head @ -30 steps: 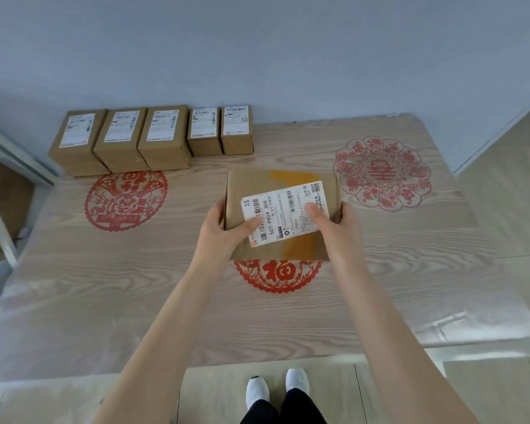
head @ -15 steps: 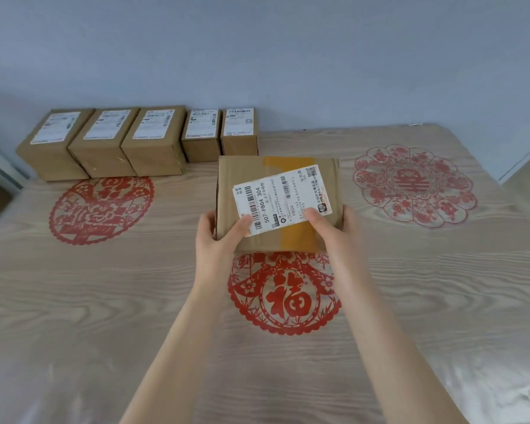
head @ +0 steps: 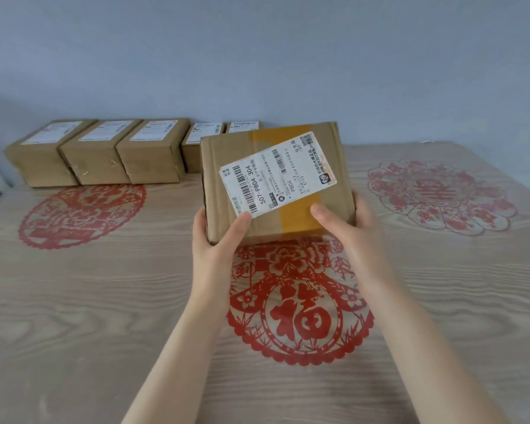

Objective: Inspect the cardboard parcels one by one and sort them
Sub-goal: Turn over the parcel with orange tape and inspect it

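I hold a flat cardboard parcel (head: 328,154) with a white shipping label and a strip of orange tape, lifted above the table and tilted toward me. My left hand (head: 214,240) grips its near left corner, thumb on the label. My right hand (head: 346,231) grips the near right edge, thumb on top by the tape. A row of several labelled cardboard parcels (head: 147,154) stands along the wall at the back left; the held parcel partly hides the rightmost ones.
The wooden table (head: 74,301) carries three red paper-cut decorations: one at the left (head: 80,212), one in the middle under my hands (head: 300,304), a paler one at the right (head: 441,194). A blue wall stands right behind the table.
Both hands have lifted the parcel off the table and tilted its label toward me. My head has moved closer to the table.
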A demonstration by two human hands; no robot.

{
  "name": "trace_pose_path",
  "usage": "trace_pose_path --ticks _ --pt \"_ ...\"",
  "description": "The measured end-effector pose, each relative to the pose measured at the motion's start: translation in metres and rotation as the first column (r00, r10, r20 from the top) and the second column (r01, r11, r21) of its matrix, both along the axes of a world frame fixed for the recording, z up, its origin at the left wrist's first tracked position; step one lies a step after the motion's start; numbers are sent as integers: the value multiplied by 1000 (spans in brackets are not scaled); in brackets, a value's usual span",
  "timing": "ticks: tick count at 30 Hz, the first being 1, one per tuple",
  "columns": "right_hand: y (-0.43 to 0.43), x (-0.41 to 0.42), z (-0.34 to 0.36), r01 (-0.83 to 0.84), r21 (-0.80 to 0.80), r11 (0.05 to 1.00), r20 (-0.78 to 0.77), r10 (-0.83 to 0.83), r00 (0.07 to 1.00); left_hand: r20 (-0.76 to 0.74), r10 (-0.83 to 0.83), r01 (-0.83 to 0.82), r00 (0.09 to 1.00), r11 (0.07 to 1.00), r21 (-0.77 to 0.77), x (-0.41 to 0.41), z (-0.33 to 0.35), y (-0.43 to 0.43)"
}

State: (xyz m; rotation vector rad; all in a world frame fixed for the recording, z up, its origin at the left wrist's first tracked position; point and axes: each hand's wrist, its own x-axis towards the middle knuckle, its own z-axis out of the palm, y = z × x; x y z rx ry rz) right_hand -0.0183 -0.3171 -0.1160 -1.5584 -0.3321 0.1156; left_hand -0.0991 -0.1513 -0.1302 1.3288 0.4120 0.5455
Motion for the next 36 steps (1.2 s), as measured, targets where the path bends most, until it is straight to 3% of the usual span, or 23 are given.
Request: trace_pose_path --ticks 3,10,14,17,20,25,30,36 --pt "-1 -5 -6 -53 -44 998 25 54 998 47 24 -25 999 999 38 -3 2 4" --pt "-3 -12 -12 11 -7 1000 79 -10 997 85 -58 41 995 982 185 -9 4 5" --pt "-6 -16 -6 23 -159 987 214 12 977 96 -93 68 991 970 233 -9 8 16" --pt "-6 -19 -4 129 -185 974 321 -64 945 92 -108 78 990 956 282 -9 9 17" --pt "-8 -16 -5 182 -103 978 289 -145 946 111 -76 36 991 944 327 -8 7 8" --pt "-4 -17 -8 272 -153 950 380 -198 904 176 34 -83 984 956 280 -9 10 0" --pt "-5 -17 -8 254 -96 962 273 -220 936 106 62 -96 992 926 364 -10 8 3" --pt "1 -20 -13 242 -147 959 331 -183 926 119 54 -88 991 949 303 -13 15 10"
